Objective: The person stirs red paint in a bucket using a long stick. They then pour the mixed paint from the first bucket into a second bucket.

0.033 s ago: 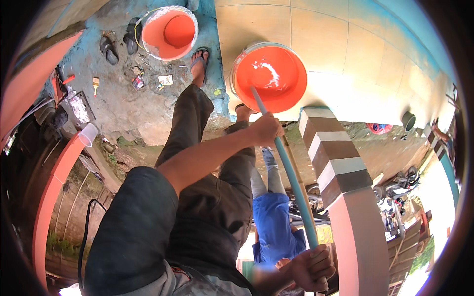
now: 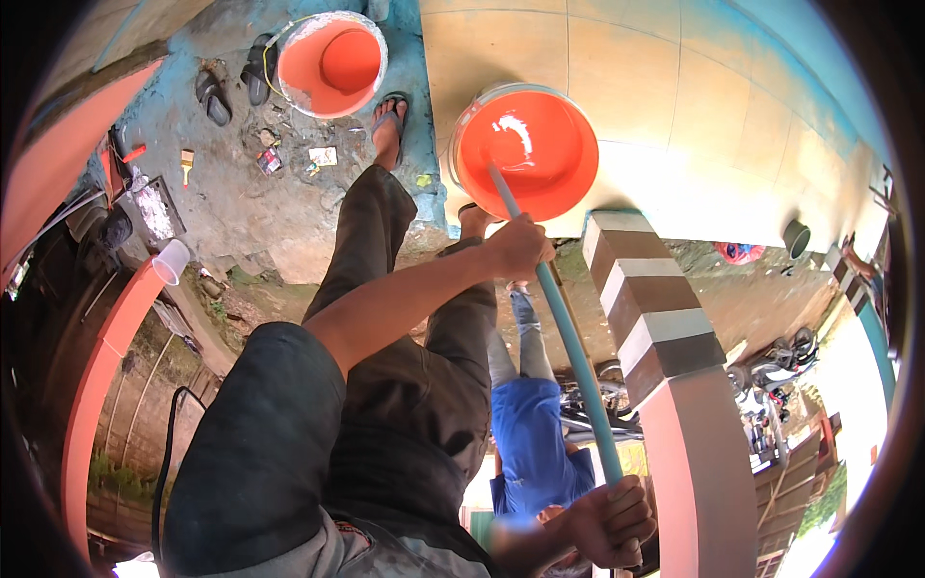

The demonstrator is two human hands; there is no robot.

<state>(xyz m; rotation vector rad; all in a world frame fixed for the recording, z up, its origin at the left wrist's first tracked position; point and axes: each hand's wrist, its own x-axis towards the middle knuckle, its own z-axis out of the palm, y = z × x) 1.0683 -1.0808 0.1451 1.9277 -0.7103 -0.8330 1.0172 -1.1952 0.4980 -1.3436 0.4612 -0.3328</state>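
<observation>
My left hand (image 2: 520, 246) is closed round the middle part of a long blue-green pole (image 2: 573, 337). Higher up the same pole, near the lower edge of the picture, my right hand (image 2: 612, 525) grips it too. The pole slants down into a bucket (image 2: 578, 178) with orange inner walls, and its lower end dips into glossy orange paint (image 2: 528, 162). Whatever is on that end is hidden under the paint. The bucket stands on pale tiles, just in front of my foot (image 2: 479, 219) and beside a striped pillar base.
Left of it stands a white-rimmed bucket (image 2: 381, 58) with orange inside. Dark sandals (image 2: 212, 96), a paintbrush (image 2: 187, 166) and small packets lie on rough ground. A pillar (image 2: 655, 308) rises close on the right. Behind the pole is a person in blue (image 2: 532, 433).
The pole's lower end has shifted slightly in the paint, and the bright reflection there has changed shape. Both hands keep their grip.
</observation>
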